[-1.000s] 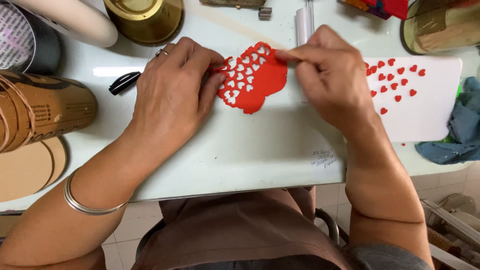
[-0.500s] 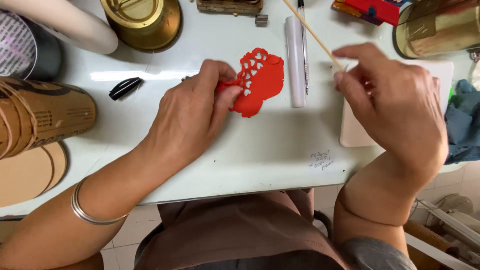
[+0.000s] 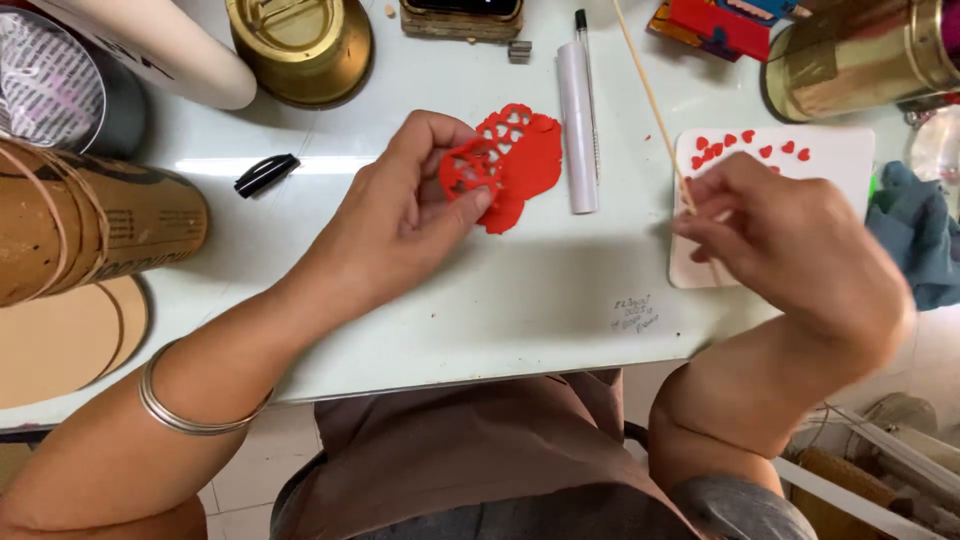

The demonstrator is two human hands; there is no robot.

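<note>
The left hand [image 3: 400,225] pinches a thin red sheet [image 3: 510,165] punched with heart-shaped holes, lifting one edge. The right hand [image 3: 790,250] grips a slim wooden stick [image 3: 650,95] over a white board [image 3: 850,160].

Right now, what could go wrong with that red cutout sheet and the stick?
1. The red sheet is full of heart-shaped holes, and the left hand is lifting one thin, lacy edge; it could tear or stretch.
2. The right hand holds the thin wooden stick over the white board; a slip might smear the small red hearts lying there.
</note>
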